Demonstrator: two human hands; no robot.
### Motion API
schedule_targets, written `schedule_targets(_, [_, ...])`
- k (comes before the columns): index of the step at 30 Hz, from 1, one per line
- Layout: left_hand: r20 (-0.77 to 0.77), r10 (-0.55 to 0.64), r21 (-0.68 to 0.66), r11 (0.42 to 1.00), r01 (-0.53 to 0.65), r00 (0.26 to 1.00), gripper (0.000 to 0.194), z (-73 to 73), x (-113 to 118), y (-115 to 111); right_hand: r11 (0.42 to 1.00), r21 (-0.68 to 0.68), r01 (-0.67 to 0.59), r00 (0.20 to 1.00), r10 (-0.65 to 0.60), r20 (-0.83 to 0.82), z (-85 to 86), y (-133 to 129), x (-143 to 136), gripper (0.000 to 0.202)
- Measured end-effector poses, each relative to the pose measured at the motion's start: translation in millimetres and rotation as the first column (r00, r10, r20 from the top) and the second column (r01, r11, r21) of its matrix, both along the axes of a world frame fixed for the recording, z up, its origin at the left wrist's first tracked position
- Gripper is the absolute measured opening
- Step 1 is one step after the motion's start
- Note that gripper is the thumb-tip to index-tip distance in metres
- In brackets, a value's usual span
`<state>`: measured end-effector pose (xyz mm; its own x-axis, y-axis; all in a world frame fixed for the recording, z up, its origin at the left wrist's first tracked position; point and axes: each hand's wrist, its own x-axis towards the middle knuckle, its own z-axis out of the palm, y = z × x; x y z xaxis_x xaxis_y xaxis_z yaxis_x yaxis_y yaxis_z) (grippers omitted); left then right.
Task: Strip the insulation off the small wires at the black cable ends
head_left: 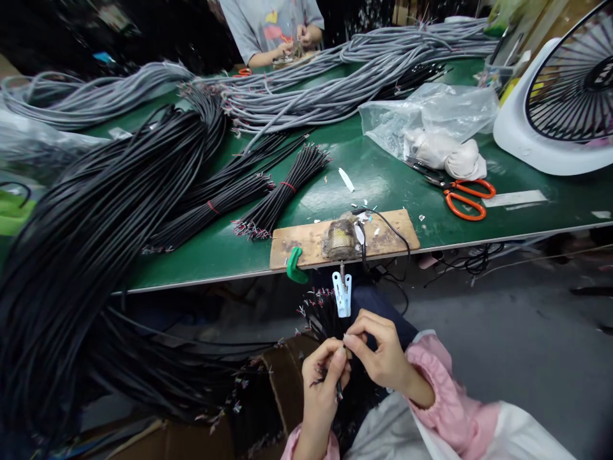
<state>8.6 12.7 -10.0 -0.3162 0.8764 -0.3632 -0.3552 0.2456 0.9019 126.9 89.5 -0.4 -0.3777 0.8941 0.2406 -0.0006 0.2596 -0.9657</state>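
Observation:
Above my lap, my left hand (pixel 322 377) is closed around a thin black cable (pixel 339 391), whose lower end sticks out beneath the thumb. My right hand (pixel 380 350) meets it fingertip to fingertip in a tight pinch; what lies between those fingers is too small to make out. Just beyond the hands, a light-blue clothespin (pixel 341 295) hangs on a metal shaft from a small motor (pixel 341 239). The motor sits on a wooden board (pixel 299 241) at the table's edge. A bundle of black cables with stripped red and white ends (pixel 320 313) rests beside the clothespin.
A green clamp (pixel 295 266) grips the board. Long black cables (pixel 110 185) drape over the table's left side; tied bundles (pixel 287 188) lie nearby. Grey cables (pixel 306 102) stretch behind. Orange-handled scissors (pixel 467 197), a plastic bag (pixel 431 108) and a fan (pixel 541 115) are right. A person (pixel 272 29) sits opposite.

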Motion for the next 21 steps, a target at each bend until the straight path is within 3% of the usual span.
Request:
schedule_targets(12, [-0.014, 0.037, 0.000, 0.999, -0.037, 0.999, 0.048, 1.3, 7.5, -1.7, 0.936, 0.303, 0.178, 0.983, -0.184, -0.008, -5.4, -12.5, -11.5, 0.018])
schedule_targets(14, [0.015, 0.052, -0.011, 0.999, -0.051, 0.999, 0.050, 0.8, 7.5, -2.1, 0.953, 0.252, 0.166, 0.986, -0.164, -0.032, -6.8, -12.2, -11.9, 0.019])
schedule_targets(18, [0.050, 0.052, 0.006, 0.999, -0.052, 0.997, 0.051, 1.5, 5.2, -2.1, 0.999, -0.038, 0.000, 0.992, -0.005, -0.128, -9.6, -7.1, -10.3, 0.028])
schedule_targets(21, [0.079, 0.030, 0.031, 0.999, -0.032, 0.996, 0.048, 2.2, 3.6, -2.0, 0.951, -0.263, -0.160, 0.961, 0.089, -0.261, -12.6, -2.6, -8.5, 0.034])
